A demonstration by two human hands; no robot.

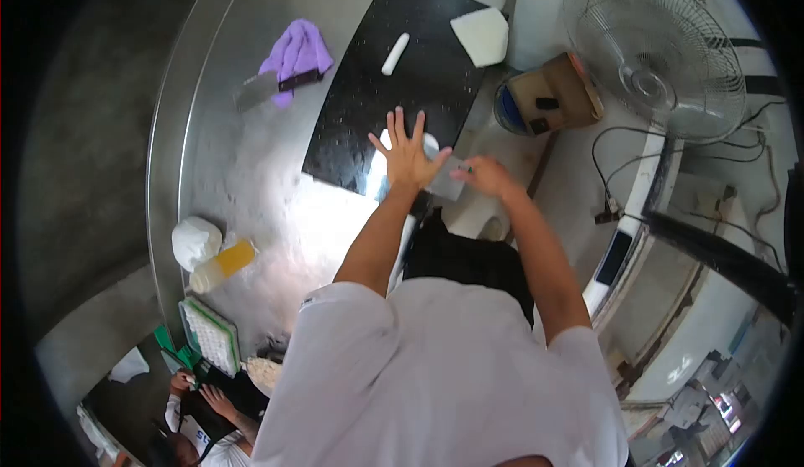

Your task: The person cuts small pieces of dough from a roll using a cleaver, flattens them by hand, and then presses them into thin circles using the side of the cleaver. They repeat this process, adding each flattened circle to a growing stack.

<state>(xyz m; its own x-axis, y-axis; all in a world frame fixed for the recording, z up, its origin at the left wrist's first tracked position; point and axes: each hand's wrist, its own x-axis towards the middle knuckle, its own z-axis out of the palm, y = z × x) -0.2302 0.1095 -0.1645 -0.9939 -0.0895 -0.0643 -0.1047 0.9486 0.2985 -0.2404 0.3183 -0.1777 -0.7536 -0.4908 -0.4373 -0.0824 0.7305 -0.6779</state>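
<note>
My left hand lies with spread fingers on a white, dough-like piece near the front edge of a black board. The piece is mostly hidden beneath the palm. My right hand is closed on a wide flat blade, just right of the left hand; its handle is hidden in the fingers. Farther up the board lies a short white dough-like roll. A pale flat slab rests across the board's far right edge.
On the metal table, a cleaver lies against a purple cloth. A yellow-filled bottle and white bundle are at left. A cardboard box and fan stand right. A co-worker's hands show lower left.
</note>
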